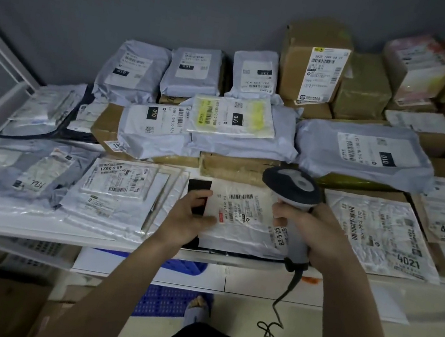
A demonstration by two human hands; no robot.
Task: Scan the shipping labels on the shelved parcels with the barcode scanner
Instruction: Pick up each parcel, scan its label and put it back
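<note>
A white shelf [31, 228] carries many parcels. At its front edge lies a flat white mailer [240, 229] with a black strip on its left side and a shipping label [241, 205] facing up. My left hand [193, 216] grips the mailer's left edge, thumb on top and fingers over the black strip. My right hand [313, 229] grips the handle of a grey barcode scanner [293, 191]. The scanner's head hangs just above the mailer's top right corner. Its cable [281, 303] drops toward the floor.
Grey poly mailers [363, 152] and brown cartons [314, 60] are stacked toward the grey back wall. More labelled flat mailers [120, 181] lie left, and another mailer [380, 234] lies right. Below the shelf are a blue crate [165, 302] and my foot [198, 307].
</note>
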